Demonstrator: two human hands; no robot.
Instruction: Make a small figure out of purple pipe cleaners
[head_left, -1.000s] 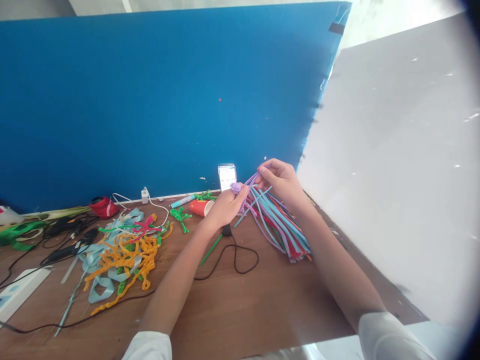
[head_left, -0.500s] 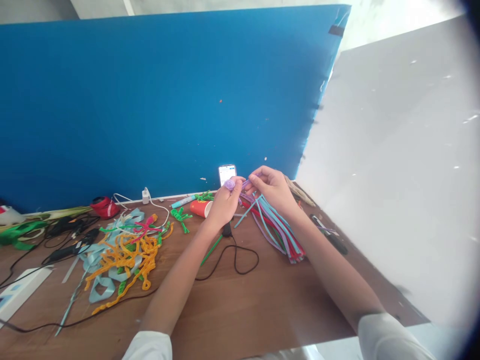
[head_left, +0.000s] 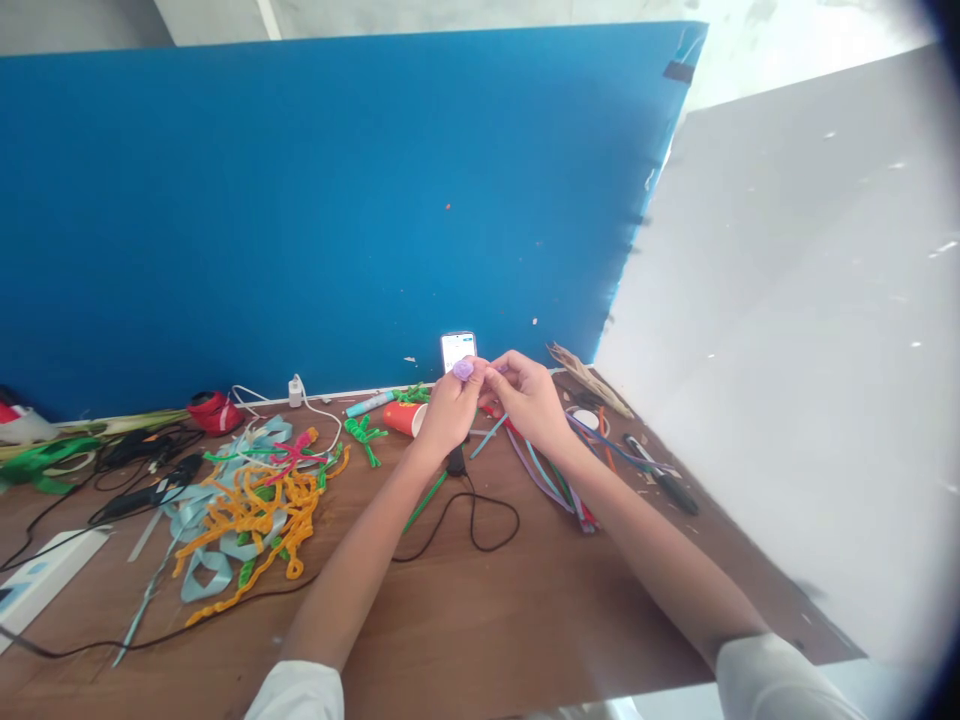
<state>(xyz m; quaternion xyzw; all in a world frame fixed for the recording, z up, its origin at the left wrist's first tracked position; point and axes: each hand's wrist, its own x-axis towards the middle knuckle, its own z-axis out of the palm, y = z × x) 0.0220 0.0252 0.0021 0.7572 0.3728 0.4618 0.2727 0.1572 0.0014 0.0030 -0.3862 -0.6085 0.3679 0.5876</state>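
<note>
A small coil of purple pipe cleaner (head_left: 463,370) sits above the thumb of my left hand (head_left: 451,408), whose fingers are pinched on it. Close beside, my right hand (head_left: 531,402) is closed with thumb and fingertips on the purple strand leading off the coil. The two hands nearly meet at their fingertips. Below my right wrist lies a bundle of coloured pipe cleaners (head_left: 540,470), largely hidden by my forearm. A phone (head_left: 458,348) with a lit screen stands behind my left hand against the blue panel.
Left of my hands lie a red paper cup (head_left: 399,416), a blue marker (head_left: 369,404) and a twisted green piece (head_left: 365,437). Orange pipe cleaners (head_left: 259,505) tangle with light-blue ribbon (head_left: 206,575). A black cable (head_left: 491,545) loops across the table. At right is a dark-handled tool (head_left: 675,490).
My right hand has moved a little left and down, closer to my left hand. Its forearm now covers more of the bundle, and a white round thing shows at right.
</note>
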